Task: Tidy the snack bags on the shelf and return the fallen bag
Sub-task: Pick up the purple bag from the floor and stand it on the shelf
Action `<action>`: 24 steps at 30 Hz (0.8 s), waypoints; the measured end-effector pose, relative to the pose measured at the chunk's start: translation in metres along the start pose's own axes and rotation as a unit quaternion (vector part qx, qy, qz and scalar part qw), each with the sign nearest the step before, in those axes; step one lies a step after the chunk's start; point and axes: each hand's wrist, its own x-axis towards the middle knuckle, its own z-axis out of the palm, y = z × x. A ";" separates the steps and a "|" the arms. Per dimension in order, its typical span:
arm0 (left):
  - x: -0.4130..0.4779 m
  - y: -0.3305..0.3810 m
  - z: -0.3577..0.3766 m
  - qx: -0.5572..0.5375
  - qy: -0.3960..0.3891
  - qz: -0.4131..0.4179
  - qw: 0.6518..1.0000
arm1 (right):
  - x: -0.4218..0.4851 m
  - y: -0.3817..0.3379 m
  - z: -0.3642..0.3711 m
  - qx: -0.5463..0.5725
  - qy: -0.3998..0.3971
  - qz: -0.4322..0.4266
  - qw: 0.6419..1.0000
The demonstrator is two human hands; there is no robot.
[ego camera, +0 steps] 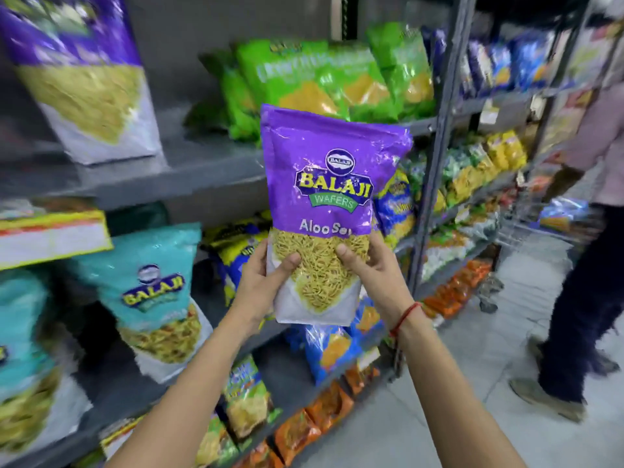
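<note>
I hold a purple Balaji Aloo Sev bag [324, 184] upright in front of the grey shelf [189, 170]. My left hand [266, 282] grips its lower left edge, thumb on the clear window. My right hand [368, 265] grips its lower right edge; a red thread circles that wrist. A matching purple bag [84, 79] stands on the upper shelf at the far left. Green bags [320, 79] stand on the same shelf to the right, with a bare gap between the two groups.
Teal Balaji bags [155, 292] stand on the shelf below. Blue bags [332, 349] and orange bags [324, 410] fill lower shelves. A grey upright post [435, 157] divides the racks. Another person [580, 265] stands in the aisle at right on the tiled floor [456, 383].
</note>
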 end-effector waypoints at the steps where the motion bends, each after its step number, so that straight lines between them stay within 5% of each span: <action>1: 0.003 0.017 -0.004 0.006 0.012 0.022 1.000 | 0.009 -0.011 0.010 0.004 -0.015 -0.014 1.000; 14: 0.035 0.178 -0.085 0.107 0.153 0.193 0.963 | 0.119 -0.100 0.149 0.092 -0.163 -0.117 0.975; 24: 0.070 0.222 -0.155 0.169 0.248 0.180 0.937 | 0.194 -0.109 0.238 0.104 -0.256 -0.106 0.955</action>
